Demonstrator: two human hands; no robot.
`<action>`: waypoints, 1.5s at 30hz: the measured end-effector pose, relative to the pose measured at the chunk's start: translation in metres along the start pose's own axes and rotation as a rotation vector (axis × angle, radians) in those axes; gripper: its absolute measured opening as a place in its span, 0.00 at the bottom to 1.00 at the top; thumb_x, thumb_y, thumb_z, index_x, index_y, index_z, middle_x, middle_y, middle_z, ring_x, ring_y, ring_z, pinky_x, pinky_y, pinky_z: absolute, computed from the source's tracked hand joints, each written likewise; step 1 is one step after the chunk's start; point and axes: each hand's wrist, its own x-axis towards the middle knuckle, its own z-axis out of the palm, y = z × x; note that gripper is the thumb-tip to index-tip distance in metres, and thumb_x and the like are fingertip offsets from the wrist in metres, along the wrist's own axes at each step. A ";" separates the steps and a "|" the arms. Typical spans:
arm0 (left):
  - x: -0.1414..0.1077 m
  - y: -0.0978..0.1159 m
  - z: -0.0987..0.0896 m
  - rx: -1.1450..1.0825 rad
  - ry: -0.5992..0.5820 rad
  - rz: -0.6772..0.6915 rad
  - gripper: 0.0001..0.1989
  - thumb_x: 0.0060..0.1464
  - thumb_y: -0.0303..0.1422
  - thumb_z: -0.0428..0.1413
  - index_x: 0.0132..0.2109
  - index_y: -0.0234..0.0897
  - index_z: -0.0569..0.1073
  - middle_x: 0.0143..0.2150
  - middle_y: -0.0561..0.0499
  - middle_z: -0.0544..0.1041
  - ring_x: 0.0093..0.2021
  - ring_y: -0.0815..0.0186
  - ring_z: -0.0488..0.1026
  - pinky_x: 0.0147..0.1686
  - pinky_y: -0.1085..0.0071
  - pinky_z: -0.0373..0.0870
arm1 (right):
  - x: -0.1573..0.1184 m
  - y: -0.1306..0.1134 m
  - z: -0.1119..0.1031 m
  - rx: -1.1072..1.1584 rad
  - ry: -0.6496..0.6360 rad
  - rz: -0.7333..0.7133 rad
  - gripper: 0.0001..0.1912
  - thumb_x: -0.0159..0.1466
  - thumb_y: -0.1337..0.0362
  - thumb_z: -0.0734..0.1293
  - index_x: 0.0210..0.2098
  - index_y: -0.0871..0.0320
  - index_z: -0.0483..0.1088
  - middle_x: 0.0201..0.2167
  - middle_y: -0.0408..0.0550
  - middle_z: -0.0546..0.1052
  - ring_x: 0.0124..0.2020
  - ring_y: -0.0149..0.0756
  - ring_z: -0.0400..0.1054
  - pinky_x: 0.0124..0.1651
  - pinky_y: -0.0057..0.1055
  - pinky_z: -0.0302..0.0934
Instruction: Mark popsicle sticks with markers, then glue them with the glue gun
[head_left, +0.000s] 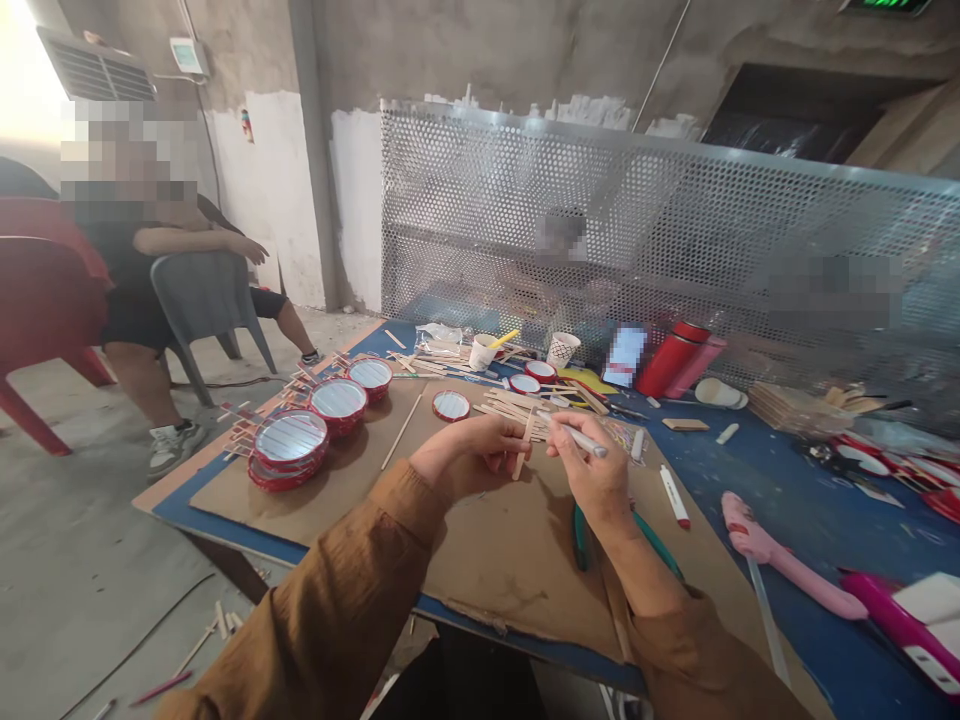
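My left hand (469, 457) grips a thin wooden craft stick (523, 447) that stands slanted above the brown cardboard sheet (510, 590). My right hand (589, 470) holds a white marker (579, 437), its tip close to the stick's upper end. Below my wrists lie green-handled pliers (581, 535). A white marker with a red cap (675, 496) sits to the right of my right hand. Round mirrors with red rims (338, 403) and crossed sticks stand in a row to my left, and a single one (451, 405) lies nearer my hands.
The blue table (817, 500) holds loose sticks (517, 410), paper cups (562, 349), a red flask (670, 360) and pink foam pieces (780, 560). A perforated metal screen (600, 220) stands behind it. A seated person (142, 270) is at the left, beyond the table edge.
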 end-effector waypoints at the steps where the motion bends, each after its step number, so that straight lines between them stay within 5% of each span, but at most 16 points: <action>1: 0.000 0.001 0.000 0.003 0.000 -0.001 0.12 0.58 0.39 0.57 0.35 0.33 0.72 0.22 0.55 0.71 0.20 0.74 0.64 0.23 0.78 0.61 | 0.000 0.000 0.000 -0.003 -0.009 -0.005 0.15 0.66 0.50 0.65 0.36 0.56 0.73 0.25 0.44 0.78 0.22 0.34 0.73 0.26 0.28 0.68; 45: 0.000 -0.001 0.002 0.014 0.016 -0.002 0.10 0.59 0.36 0.55 0.33 0.33 0.70 0.23 0.55 0.71 0.20 0.75 0.64 0.23 0.79 0.61 | 0.000 0.000 0.000 0.024 0.004 0.009 0.15 0.65 0.50 0.65 0.36 0.55 0.72 0.26 0.44 0.78 0.22 0.34 0.73 0.26 0.29 0.69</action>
